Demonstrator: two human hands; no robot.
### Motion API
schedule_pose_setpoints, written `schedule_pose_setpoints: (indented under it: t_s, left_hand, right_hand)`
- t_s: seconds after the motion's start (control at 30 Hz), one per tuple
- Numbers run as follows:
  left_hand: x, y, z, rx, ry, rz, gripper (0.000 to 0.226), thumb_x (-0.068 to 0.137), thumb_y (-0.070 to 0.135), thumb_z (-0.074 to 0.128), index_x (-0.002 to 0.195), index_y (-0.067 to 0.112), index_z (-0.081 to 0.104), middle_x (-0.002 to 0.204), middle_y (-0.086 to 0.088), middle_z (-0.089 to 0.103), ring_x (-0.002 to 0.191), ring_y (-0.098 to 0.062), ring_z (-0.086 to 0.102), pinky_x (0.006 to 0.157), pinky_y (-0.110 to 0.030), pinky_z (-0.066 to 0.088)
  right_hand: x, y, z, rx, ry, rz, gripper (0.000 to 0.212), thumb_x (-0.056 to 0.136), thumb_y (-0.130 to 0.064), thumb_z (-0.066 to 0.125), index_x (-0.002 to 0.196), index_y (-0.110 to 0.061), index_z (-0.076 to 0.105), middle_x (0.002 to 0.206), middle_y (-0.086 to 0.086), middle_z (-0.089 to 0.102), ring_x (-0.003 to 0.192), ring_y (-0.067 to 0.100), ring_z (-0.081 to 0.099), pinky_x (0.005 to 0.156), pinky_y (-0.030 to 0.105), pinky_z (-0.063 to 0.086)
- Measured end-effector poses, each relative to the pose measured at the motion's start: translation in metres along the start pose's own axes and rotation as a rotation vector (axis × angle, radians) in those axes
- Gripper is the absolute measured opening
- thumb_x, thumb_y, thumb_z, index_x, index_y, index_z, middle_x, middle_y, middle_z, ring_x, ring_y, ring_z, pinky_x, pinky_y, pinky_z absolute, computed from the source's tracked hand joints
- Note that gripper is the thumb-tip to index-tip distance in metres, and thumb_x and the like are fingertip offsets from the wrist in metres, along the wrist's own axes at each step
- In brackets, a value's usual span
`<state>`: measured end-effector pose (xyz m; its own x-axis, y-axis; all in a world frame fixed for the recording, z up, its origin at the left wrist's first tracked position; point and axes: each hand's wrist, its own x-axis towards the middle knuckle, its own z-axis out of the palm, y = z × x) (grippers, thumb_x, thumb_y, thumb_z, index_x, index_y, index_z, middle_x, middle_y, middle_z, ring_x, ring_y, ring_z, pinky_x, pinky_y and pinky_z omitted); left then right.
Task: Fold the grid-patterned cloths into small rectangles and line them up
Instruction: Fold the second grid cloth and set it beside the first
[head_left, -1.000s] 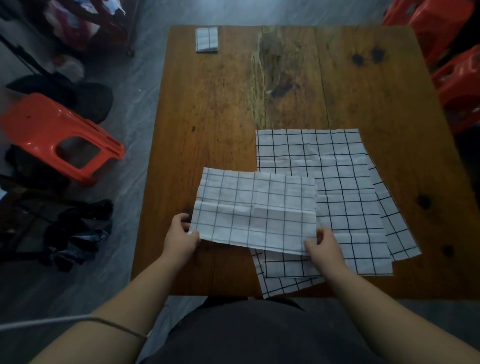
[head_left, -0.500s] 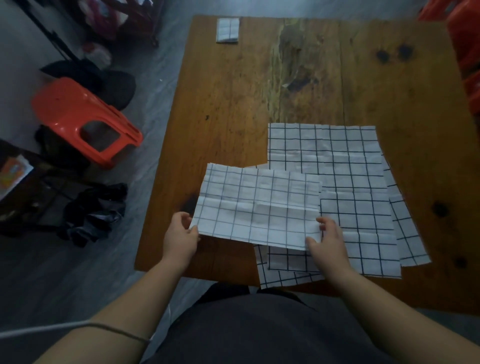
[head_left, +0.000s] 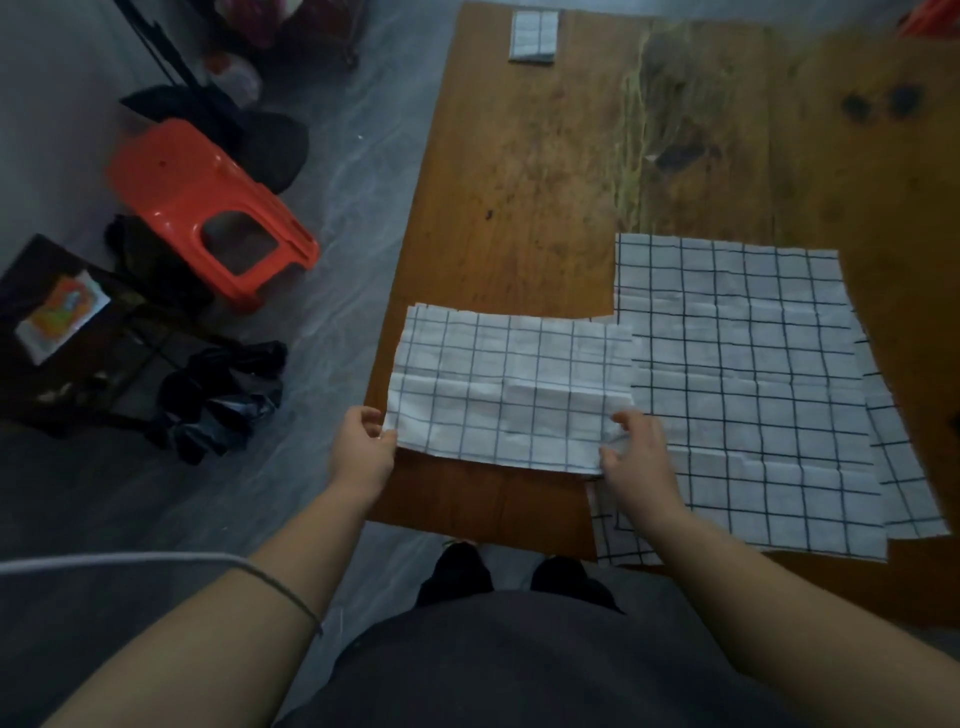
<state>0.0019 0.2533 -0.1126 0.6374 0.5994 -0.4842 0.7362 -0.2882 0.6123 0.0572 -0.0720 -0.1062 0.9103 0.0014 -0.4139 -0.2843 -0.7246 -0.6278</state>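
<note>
While an orange stool (head_left: 208, 208) lies tipped over on the floor at far left, well clear of the work, the left hand (head_left: 363, 452) pinches the near-left corner of the half-folded cloth (head_left: 511, 387), fingers closed narrowly on its edge. That cloth lies flat on the wooden table (head_left: 519, 182) near its front edge, its right end overlapping the stack of unfolded cloths (head_left: 753, 389). The right hand (head_left: 636, 467) grips the near-right corner, fingers curled shut on the fabric. Holding both near corners likely keeps the layers squared for another fold away from the body. One finished small folded cloth (head_left: 534, 36) sits at the table's far edge, probably starting the line, so most of the task remains.
</note>
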Motion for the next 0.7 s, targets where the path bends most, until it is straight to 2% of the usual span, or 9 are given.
schedule_pose_setpoints:
  t_s: [0.1, 0.2, 0.3, 0.33, 0.4, 0.47, 0.53, 0.6, 0.7]
  left_hand:
    - [0.011, -0.003, -0.012, 0.160, -0.041, 0.095, 0.037, 0.095, 0.021, 0.064, 0.129, 0.014, 0.051, 0.120, -0.007, 0.058, 0.104, -0.025, 0.060, 0.087, -0.039, 0.052]
    - [0.009, -0.012, -0.019, 0.494, 0.018, 0.405, 0.041, 0.095, 0.023, 0.058, 0.134, 0.012, 0.049, 0.130, -0.008, 0.049, 0.118, -0.025, 0.050, 0.104, -0.041, 0.045]
    - [-0.008, -0.023, -0.012, 0.659, -0.148, 0.788, 0.049, 0.092, 0.017, 0.058, 0.140, 0.011, 0.051, 0.144, -0.009, 0.049, 0.137, -0.027, 0.042, 0.120, -0.041, 0.031]
    - [-0.012, -0.027, -0.006, 0.690, -0.211, 0.902, 0.054, 0.092, 0.018, 0.059, 0.144, 0.010, 0.050, 0.150, -0.010, 0.047, 0.144, -0.027, 0.037, 0.123, -0.042, 0.024]
    - [-0.022, -0.032, 0.004, 0.773, -0.337, 1.057, 0.063, 0.094, 0.026, 0.056, 0.153, 0.010, 0.039, 0.161, -0.011, 0.034, 0.152, -0.028, 0.023, 0.125, -0.043, 0.012]
    - [-0.029, -0.033, 0.012, 0.890, -0.476, 1.065, 0.070, 0.100, 0.036, 0.043, 0.160, 0.013, 0.014, 0.168, -0.007, 0.006, 0.156, -0.024, -0.002, 0.126, -0.044, -0.002]
    - [-0.030, -0.031, 0.016, 0.990, -0.553, 1.007, 0.071, 0.104, 0.044, 0.032, 0.160, 0.016, -0.003, 0.167, -0.003, -0.013, 0.154, -0.020, -0.018, 0.125, -0.044, -0.011]
    - [-0.027, -0.028, 0.018, 1.049, -0.558, 0.996, 0.071, 0.105, 0.048, 0.026, 0.159, 0.018, -0.008, 0.166, -0.001, -0.018, 0.152, -0.019, -0.022, 0.124, -0.045, -0.012]
    - [-0.016, -0.033, 0.017, 1.051, -0.551, 1.019, 0.070, 0.105, 0.050, 0.024, 0.159, 0.021, -0.008, 0.165, 0.001, -0.017, 0.152, -0.018, -0.020, 0.124, -0.046, -0.011]
  right_hand:
    - [-0.008, -0.013, 0.019, -0.303, 0.104, 0.024, 0.038, 0.096, -0.021, 0.053, 0.132, -0.015, 0.047, 0.135, 0.008, 0.041, 0.117, 0.023, 0.043, 0.096, 0.033, 0.038]
    - [-0.034, -0.019, 0.039, -0.508, 0.136, 0.028, 0.051, 0.094, -0.032, 0.049, 0.142, -0.020, 0.035, 0.153, 0.008, 0.027, 0.140, 0.028, 0.027, 0.114, 0.046, 0.029]
    - [-0.057, -0.021, 0.060, -0.589, 0.048, -0.103, 0.060, 0.095, -0.033, 0.047, 0.151, -0.021, 0.028, 0.164, 0.007, 0.015, 0.153, 0.027, 0.008, 0.125, 0.047, 0.007]
    - [-0.063, -0.024, 0.069, -0.626, 0.000, -0.186, 0.062, 0.095, -0.034, 0.044, 0.154, -0.020, 0.029, 0.166, 0.007, 0.016, 0.155, 0.026, 0.007, 0.126, 0.047, 0.005]
    - [-0.072, -0.033, 0.088, -0.669, -0.091, -0.346, 0.064, 0.094, -0.037, 0.039, 0.154, -0.017, 0.035, 0.165, 0.009, 0.025, 0.154, 0.026, 0.018, 0.124, 0.046, 0.008]
    - [-0.077, -0.040, 0.105, -0.695, -0.161, -0.421, 0.065, 0.094, -0.039, 0.036, 0.154, -0.014, 0.036, 0.163, 0.007, 0.026, 0.152, 0.025, 0.023, 0.121, 0.046, 0.009]
    - [-0.078, -0.044, 0.118, -0.727, -0.211, -0.425, 0.067, 0.097, -0.043, 0.031, 0.158, -0.015, 0.024, 0.165, 0.004, 0.016, 0.154, 0.022, 0.012, 0.121, 0.044, 0.005]
    - [-0.074, -0.043, 0.122, -0.753, -0.224, -0.398, 0.069, 0.098, -0.047, 0.028, 0.158, -0.014, 0.021, 0.166, 0.004, 0.013, 0.154, 0.020, 0.006, 0.121, 0.042, 0.002]
    - [-0.070, -0.031, 0.115, -0.801, -0.232, -0.364, 0.070, 0.097, -0.047, 0.030, 0.156, -0.010, 0.029, 0.165, 0.008, 0.023, 0.152, 0.020, 0.015, 0.120, 0.043, 0.008]
